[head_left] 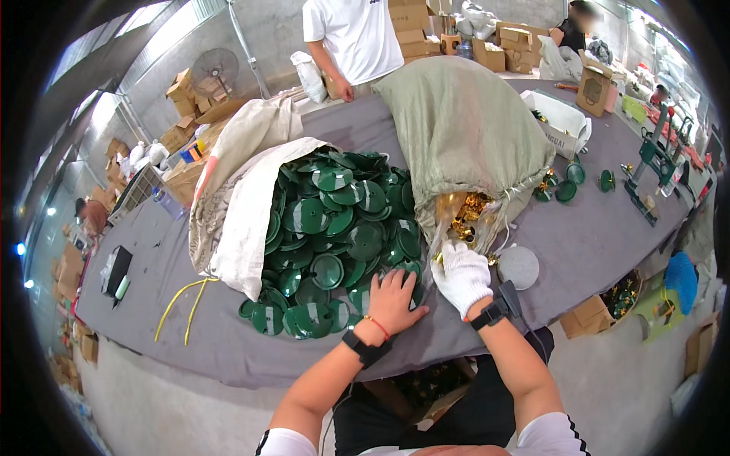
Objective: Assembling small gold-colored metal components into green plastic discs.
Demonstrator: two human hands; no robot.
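Dark green round plastic discs [327, 220] spill in a heap from a white woven sack [239, 228]. My left hand [391, 304], bare with fingers spread, lies on the near right edge of this heap. In a white glove, my right hand [464, 280] is at the mouth of a greenish woven sack [471, 121]. Its fingers are curled, and a small gold-coloured part [438, 259] shows at their left side. More shiny gold parts [470, 215] lie in the sack's mouth, just beyond the glove. A grey-white round disc [518, 267] rests right of it.
A green hand press [652, 156] stands at the table's right, with several green-and-gold pieces [565, 190] near it. Behind them is a white box [559, 125]. Yellow cord [182, 304] and a black box [116, 270] lie left. A person [353, 42] stands across the grey-covered table [220, 342].
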